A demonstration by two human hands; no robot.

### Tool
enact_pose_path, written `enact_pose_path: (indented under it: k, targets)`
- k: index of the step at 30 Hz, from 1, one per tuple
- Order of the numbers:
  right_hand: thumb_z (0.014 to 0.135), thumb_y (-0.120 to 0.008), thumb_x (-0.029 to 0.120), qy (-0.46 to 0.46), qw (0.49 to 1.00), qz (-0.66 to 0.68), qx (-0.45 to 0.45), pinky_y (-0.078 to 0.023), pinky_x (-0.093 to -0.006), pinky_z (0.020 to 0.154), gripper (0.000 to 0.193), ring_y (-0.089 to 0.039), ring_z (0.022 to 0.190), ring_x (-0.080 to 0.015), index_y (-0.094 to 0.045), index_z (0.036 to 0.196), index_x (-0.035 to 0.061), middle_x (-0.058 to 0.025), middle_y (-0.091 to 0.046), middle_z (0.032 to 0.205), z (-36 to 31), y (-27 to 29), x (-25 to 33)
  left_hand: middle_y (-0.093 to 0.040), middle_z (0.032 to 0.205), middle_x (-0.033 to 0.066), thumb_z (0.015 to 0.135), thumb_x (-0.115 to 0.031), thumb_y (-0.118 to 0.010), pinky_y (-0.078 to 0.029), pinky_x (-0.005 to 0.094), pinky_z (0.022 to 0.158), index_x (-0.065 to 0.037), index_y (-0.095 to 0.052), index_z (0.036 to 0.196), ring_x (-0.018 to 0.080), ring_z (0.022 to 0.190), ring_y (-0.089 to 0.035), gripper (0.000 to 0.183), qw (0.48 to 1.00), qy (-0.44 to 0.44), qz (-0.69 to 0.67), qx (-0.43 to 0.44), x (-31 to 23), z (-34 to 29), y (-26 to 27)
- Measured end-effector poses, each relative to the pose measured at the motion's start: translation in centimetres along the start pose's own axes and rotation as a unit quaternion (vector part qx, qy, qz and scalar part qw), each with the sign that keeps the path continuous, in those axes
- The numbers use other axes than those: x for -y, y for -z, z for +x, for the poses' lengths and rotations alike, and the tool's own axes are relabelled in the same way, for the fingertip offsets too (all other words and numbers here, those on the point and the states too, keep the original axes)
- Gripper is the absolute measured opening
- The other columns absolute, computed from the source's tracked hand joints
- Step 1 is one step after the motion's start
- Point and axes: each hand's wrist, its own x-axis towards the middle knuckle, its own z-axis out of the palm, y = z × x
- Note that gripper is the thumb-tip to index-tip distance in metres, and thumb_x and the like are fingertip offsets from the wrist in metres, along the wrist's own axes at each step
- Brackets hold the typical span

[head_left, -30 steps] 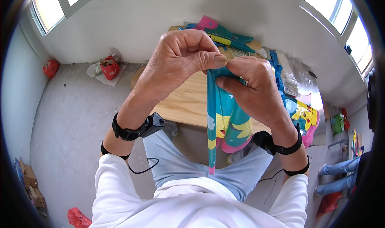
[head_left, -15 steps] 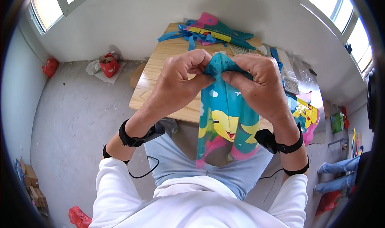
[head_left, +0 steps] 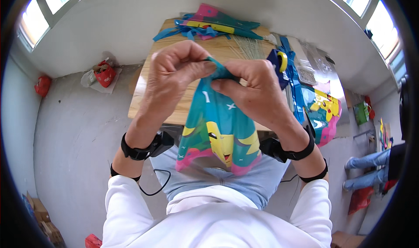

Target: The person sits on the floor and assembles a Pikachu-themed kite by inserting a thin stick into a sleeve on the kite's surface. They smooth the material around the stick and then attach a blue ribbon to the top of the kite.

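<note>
A thin, glossy teal kite sail point(head_left: 205, 117) hangs from both my hands above my lap. It bears a yellow cartoon figure and has a pink lower border. My left hand point(head_left: 172, 75) is closed, pinching the sail's narrow upper tip between thumb and forefinger. Just to the right, my right hand point(head_left: 257, 86) pinches the same upper part, thumb toward me. Between the two pinches the film is bunched and partly hidden by my fingers. The lower end drapes loosely over my jeans.
The wooden table point(head_left: 142, 102) ahead carries folded kite sails with blue strips point(head_left: 218, 23), thin pale rods point(head_left: 248, 47), a navy tape dispenser point(head_left: 276, 62) and a clear box of small parts point(head_left: 307, 75). Another printed sail point(head_left: 321, 110) hangs over its right edge. A person's legs point(head_left: 369, 167) show far right.
Both hands have shifted left with the sail. Its top, spread facing me before, is now tilted and bunched between my fingers. The tape dispenser has come into sight beside my right hand.
</note>
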Motion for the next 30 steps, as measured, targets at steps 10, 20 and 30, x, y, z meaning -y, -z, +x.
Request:
enact_pose_path:
  k: [10,20,30]
  targets:
    - [0.095,-0.070,0.027,-0.140,0.968,0.187,0.088,-0.048,-0.0254,0.060,0.031,-0.059,0.068,-0.0074,-0.075,0.092,-0.0033,-0.0027,-0.066,0.073,-1.8,2.7,-5.7,-0.070,0.091,0.0013,0.088,-0.003,-0.074,-0.048,0.0210,0.080,-0.002,-0.070,0.101,0.0076,0.083,-0.063,0.013,0.973,0.071,-0.216,-0.045,4.3,-1.9,0.1]
    - [0.091,-0.073,0.024,-0.480,0.799,0.121,-0.342,-0.056,-0.0343,0.063,0.035,-0.063,0.069,-0.0184,-0.065,0.120,0.0056,-0.0080,-0.065,0.098,-4.7,14.4,-34.3,-0.064,0.089,0.0025,0.086,-0.006,-0.074,-0.046,0.0224,0.073,-0.005,-0.066,0.092,0.0086,0.080,-0.058,0.010,0.973,0.123,-0.194,-0.020,5.0,-0.2,-3.1]
    - [0.087,-0.069,0.003,-0.465,0.792,0.218,-0.332,-0.062,-0.0489,0.071,0.021,-0.068,0.071,-0.0275,-0.061,0.105,-0.0048,-0.0146,-0.064,0.095,-3.6,16.0,-37.5,-0.062,0.087,0.0035,0.085,-0.007,-0.074,-0.047,0.0236,0.070,-0.006,-0.064,0.090,0.0094,0.077,-0.058,0.011,0.972,0.152,-0.178,-0.009,6.3,1.0,-4.3]
